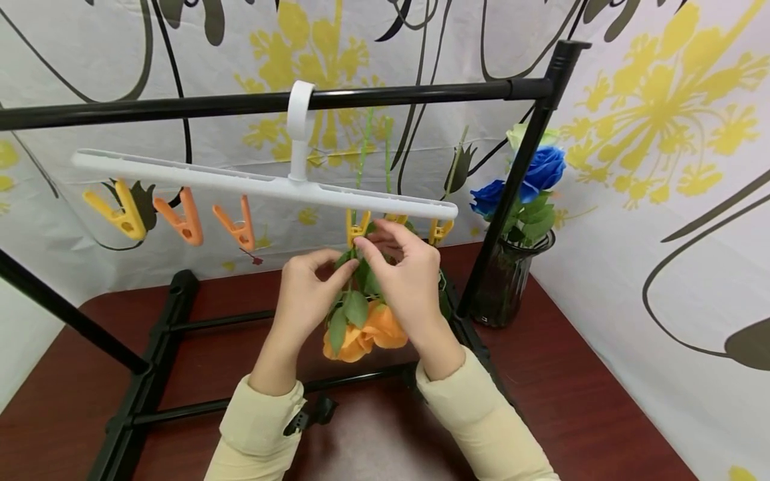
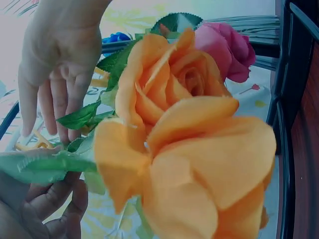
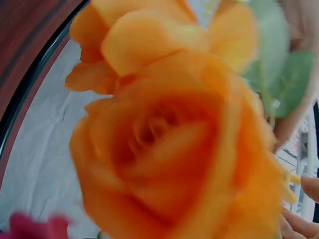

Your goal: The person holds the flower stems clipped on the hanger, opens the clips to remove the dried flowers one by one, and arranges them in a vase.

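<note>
Left hand (image 1: 305, 288) pinching stem (image 1: 353, 253) of orange roses (image 1: 368, 331), right hand (image 1: 412, 275) loosely spread beside yellow clip (image 1: 356, 232)

Your left hand (image 1: 305, 288) pinches the orange roses (image 1: 383, 325) by their stems, just under a yellow clip (image 1: 355, 234). Your right hand (image 1: 412, 277) is up close beside that clip. The roses hang upside down. Over them is a white hanger (image 1: 240, 182), which tips down to the right on a black rack (image 1: 210, 105). Three more clips (image 1: 191, 217) hang near its left end. Blue roses (image 1: 546, 168) stand in a dark vase (image 1: 502, 287) on the red-brown bench (image 1: 577, 381)
</note>
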Demonstrator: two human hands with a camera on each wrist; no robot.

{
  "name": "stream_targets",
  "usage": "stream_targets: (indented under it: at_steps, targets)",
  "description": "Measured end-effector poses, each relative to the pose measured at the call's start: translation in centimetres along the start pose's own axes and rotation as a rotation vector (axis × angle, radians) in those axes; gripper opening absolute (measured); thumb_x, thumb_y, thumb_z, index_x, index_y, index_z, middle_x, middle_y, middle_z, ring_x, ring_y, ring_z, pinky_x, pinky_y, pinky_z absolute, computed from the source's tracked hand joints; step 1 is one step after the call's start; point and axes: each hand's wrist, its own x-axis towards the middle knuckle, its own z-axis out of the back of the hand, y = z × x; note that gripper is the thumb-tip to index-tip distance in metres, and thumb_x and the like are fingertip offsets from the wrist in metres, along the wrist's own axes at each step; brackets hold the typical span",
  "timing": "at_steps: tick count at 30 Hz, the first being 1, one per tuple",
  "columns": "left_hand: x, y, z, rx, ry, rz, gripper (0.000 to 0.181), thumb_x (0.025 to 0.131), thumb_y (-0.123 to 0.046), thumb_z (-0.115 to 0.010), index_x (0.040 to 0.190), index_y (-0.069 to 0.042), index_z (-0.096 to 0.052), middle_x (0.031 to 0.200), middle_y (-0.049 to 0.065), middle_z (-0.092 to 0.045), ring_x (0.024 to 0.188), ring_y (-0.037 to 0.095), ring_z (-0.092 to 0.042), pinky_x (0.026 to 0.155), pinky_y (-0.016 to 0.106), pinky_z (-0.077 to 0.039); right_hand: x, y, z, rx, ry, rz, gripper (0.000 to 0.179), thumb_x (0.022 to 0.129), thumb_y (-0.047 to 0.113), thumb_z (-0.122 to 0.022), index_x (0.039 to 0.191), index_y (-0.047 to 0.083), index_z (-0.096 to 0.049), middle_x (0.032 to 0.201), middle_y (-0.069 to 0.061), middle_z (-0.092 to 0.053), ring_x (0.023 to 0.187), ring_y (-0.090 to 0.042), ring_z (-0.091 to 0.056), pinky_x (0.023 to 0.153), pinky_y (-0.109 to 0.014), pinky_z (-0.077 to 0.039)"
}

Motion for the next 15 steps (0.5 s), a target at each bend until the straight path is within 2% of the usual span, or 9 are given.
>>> stream_targets:
  at_steps: [3, 7, 12, 15]
  targets:
    - [0.0, 0.0, -0.1, 0.004, 0.002, -0.017, 0.015, 0.091, -0.022, -0.074, 0.093, -0.008, -0.078, 0.085, 0.008, -0.075, 0.04, 0.009, -0.038, 0.047, 0.023, -0.036, 0.5, 0.1, -0.4, -0.072, -0.031, 0.046, 0.037, 0.089, 0.023, -0.076, 0.118, 0.002, -0.071, 0.092, -0.01, -0.076, 0.084, -0.02, -0.074, 0.082, -0.031, -0.059]
    - [0.0, -0.1, -0.3, 0.014, -0.012, -0.035, 0.014, 0.091, -0.022, -0.074, 0.09, -0.009, -0.078, 0.083, 0.007, -0.075, 0.04, 0.008, -0.035, 0.045, 0.023, -0.033, 1.0, 0.4, -0.9, -0.125, -0.066, 0.075, 0.038, 0.085, 0.027, -0.08, 0.112, 0.001, -0.072, 0.082, -0.01, -0.075, 0.079, -0.021, -0.073, 0.077, -0.031, -0.06]
    - [-0.3, -0.2, -0.6, 0.013, -0.056, -0.034, 0.012, 0.091, -0.018, -0.074, 0.086, -0.008, -0.077, 0.081, 0.007, -0.075, 0.05, 0.009, -0.05, 0.051, 0.023, -0.039, 1.2, 0.5, -1.6, -0.17, -0.093, 0.119, 0.037, 0.081, 0.029, -0.084, 0.103, 0.001, -0.073, 0.077, -0.009, -0.074, 0.073, -0.019, -0.071, 0.06, -0.03, -0.055]
    - [-0.5, -0.3, -1.1, -0.006, -0.07, -0.015, 0.011, 0.091, -0.015, -0.072, 0.086, -0.007, -0.077, 0.081, 0.008, -0.075, 0.053, 0.009, -0.055, 0.055, 0.023, -0.043, 1.3, 0.2, -1.9, -0.195, -0.132, 0.163, 0.031, 0.081, 0.028, -0.084, 0.095, 0.003, -0.072, 0.076, -0.008, -0.073, 0.069, -0.019, -0.069, 0.056, -0.03, -0.05]
